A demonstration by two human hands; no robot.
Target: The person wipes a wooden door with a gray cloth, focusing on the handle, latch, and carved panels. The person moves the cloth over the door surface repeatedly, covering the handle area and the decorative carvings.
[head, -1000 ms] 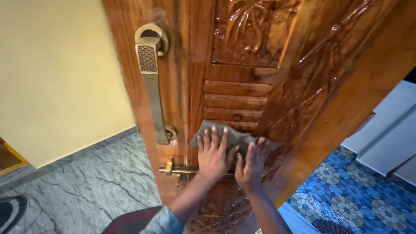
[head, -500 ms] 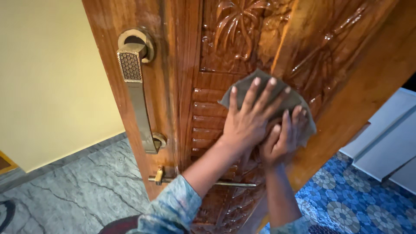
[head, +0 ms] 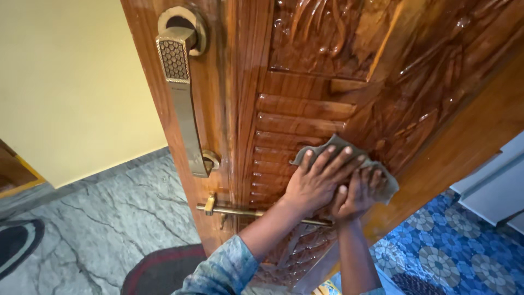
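Both hands [head: 333, 188] slid the cloth [head: 349, 158] back down.

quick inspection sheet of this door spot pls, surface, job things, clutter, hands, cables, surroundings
surface: carved wooden door, glossy and wet-looking, with ribbed slats in the middle panel
job's things: grey cloth pressed flat on the door, at the right end of the slats
clutter: nothing seen
grippers: left hand spread flat on the cloth; right hand beside it, also on the cloth, fingers pointing up
cables: nothing seen
surroundings: brass pull handle on the door's left edge; brass bolt below it, running behind the wrists; cream wall; grey marble floor; blue patterned floor to the right; dark mat at far left
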